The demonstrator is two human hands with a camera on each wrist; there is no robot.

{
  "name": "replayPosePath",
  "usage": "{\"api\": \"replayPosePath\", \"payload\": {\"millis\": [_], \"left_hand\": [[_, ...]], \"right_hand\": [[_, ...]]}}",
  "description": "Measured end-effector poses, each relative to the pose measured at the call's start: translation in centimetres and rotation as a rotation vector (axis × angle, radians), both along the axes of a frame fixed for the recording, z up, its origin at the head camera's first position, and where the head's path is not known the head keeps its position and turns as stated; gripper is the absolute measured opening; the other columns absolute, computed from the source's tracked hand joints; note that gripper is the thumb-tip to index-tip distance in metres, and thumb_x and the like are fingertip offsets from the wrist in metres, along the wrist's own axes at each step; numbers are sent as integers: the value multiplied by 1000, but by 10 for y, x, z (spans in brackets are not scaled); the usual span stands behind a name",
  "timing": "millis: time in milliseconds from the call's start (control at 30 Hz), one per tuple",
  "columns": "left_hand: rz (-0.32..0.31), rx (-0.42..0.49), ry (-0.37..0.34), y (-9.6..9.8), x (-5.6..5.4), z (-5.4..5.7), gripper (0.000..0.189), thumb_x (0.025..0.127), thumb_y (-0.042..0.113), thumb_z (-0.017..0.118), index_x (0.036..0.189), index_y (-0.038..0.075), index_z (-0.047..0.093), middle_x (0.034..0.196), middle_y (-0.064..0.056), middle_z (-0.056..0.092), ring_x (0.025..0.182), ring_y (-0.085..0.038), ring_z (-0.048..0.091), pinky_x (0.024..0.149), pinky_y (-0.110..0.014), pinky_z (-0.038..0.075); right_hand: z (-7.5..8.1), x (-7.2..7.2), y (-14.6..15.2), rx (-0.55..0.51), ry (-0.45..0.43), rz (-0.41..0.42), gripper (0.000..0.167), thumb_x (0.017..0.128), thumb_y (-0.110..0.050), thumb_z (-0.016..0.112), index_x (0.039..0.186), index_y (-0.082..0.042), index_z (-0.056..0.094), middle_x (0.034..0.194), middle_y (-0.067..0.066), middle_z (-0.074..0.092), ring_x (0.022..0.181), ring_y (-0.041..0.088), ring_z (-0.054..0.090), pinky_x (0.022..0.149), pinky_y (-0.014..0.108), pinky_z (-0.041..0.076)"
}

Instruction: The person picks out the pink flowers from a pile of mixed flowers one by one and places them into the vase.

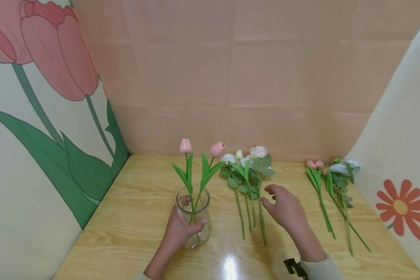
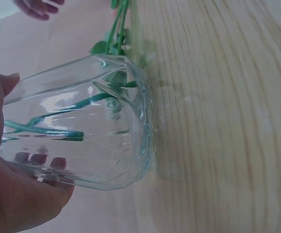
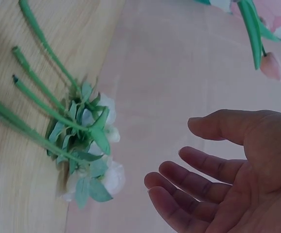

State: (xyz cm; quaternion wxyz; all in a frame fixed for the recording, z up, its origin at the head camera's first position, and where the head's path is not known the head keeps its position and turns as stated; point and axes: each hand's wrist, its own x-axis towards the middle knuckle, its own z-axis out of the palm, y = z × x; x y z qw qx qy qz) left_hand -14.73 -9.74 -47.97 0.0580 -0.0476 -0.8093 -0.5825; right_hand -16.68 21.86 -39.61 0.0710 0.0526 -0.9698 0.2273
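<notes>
My left hand [image 1: 177, 230] grips a clear glass vase [image 1: 205, 229], thumb on the near side and fingers around the far side. Two pink tulips, one upright [image 1: 185, 146] and one leaning right [image 1: 217, 149], stand in it. Through the glass in the left wrist view, the cut stem ends [image 2: 67, 133] show above the vase's thick base. My right hand [image 1: 287, 206] is held above the table with loosely bent fingers and nothing in them. Just left of it lies a bunch of white roses [image 1: 258, 151] with a white tulip [image 1: 238, 154], stems pointing toward me.
Farther right on the wooden table [image 1: 126, 217] lie pink tulips [image 1: 315, 164] and pale blue flowers [image 1: 338, 168] with long stems. A plain pinkish backdrop [image 1: 231, 77] closes off the back, and printed flower panels flank both sides.
</notes>
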Motion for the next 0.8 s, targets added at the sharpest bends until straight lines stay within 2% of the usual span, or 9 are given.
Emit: {"api": "replayPosePath", "payload": {"millis": [467, 800], "left_hand": [[-3, -11, 11, 0, -2, -1, 85, 71, 31, 92, 140, 13, 46, 141, -17, 52, 134, -41, 47, 111, -65, 35], [-8, 9, -4, -1, -2, 0, 85, 71, 30, 92, 140, 14, 46, 142, -16, 52, 135, -40, 46, 112, -66, 33]], "right_hand": [[-11, -7, 31, 31, -58, -37, 42, 97, -24, 65, 128, 3, 60, 122, 27, 65, 106, 45, 64, 79, 58, 54], [-14, -9, 46, 25, -102, -46, 46, 98, -25, 63, 131, 6, 57, 124, 30, 62, 108, 47, 62, 80, 58, 53]]}}
